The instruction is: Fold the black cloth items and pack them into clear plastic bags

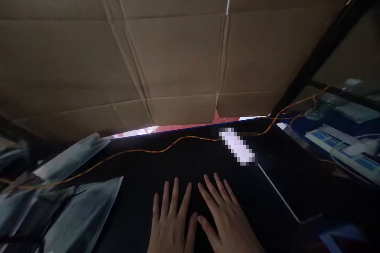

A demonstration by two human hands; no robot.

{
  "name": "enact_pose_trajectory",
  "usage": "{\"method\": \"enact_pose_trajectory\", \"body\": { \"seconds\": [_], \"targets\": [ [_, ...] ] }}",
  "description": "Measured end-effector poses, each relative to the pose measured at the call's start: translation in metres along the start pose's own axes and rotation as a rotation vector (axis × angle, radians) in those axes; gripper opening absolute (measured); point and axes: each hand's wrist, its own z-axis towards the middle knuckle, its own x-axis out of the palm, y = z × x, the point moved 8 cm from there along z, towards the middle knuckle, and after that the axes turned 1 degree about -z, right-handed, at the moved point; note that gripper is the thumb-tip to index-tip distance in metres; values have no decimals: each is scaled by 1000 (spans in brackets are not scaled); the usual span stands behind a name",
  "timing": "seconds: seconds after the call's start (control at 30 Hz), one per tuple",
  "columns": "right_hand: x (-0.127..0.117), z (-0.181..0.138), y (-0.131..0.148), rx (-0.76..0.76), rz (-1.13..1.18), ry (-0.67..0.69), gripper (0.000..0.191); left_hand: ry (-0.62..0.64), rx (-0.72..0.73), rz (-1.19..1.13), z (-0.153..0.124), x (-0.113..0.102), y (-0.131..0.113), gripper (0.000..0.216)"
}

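Both my hands lie flat, side by side, on a black table surface [190,158] near the bottom middle of the view. My left hand [172,221] has its fingers stretched out and spread, holding nothing. My right hand [227,217] is also flat with fingers apart, its thumb next to my left hand. A thin orange and yellow wire [166,149] runs across the table beyond my fingertips. A blurred white patch [237,147] sits on the table further back, to the right.
A large brown cardboard sheet [178,47] stands as a wall behind the table. Shiny silver bags [74,205] lie at the left. Blue and white electronic parts [341,142] with wires lie at the right. A thin white line [277,193] crosses the table right of my hands.
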Motion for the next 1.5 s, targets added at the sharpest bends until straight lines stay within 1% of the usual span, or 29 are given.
{"method": "enact_pose_trajectory", "body": {
  "seconds": [0.13, 0.23, 0.4, 0.5, 0.67, 0.87, 1.13, 1.33, 1.4, 1.43, 1.5],
  "targets": [
    [-1, 1, -1, 27, 21, 4, 72, 15, -12, -39, -3, -3, 1, 73],
    [0, 2, -3, 17, 5, -4, 69, -14, -34, -24, -3, -4, 2, 72],
    [3, 2, -6, -34, 2, -69, 73, -39, -11, 26, 1, -4, 2, 72],
    [3, 2, -6, -39, 5, -88, 73, -32, -4, 37, 2, -7, 3, 72],
    [1, 1, -5, -25, -28, -61, 66, 21, -16, 21, 1, -9, 2, 70],
    [2, -1, -4, -19, -24, -57, 64, 57, -68, -54, -1, -7, 4, 70],
    [1, 0, -4, -1, 9, -33, 59, 61, -68, -73, -3, -6, 4, 67],
    [1, 0, -5, 24, 28, -6, 59, 76, -86, -120, 0, -6, 0, 64],
    [2, -1, -6, 28, 46, -7, 59, 80, -54, -154, 0, -8, 6, 61],
    [2, -2, -7, 30, 55, -13, 58, 84, -26, -181, -1, -11, 13, 58],
    [2, -2, -8, 23, 71, -31, 57, 74, 4, -241, -10, -20, 42, 49]
  ]
}}
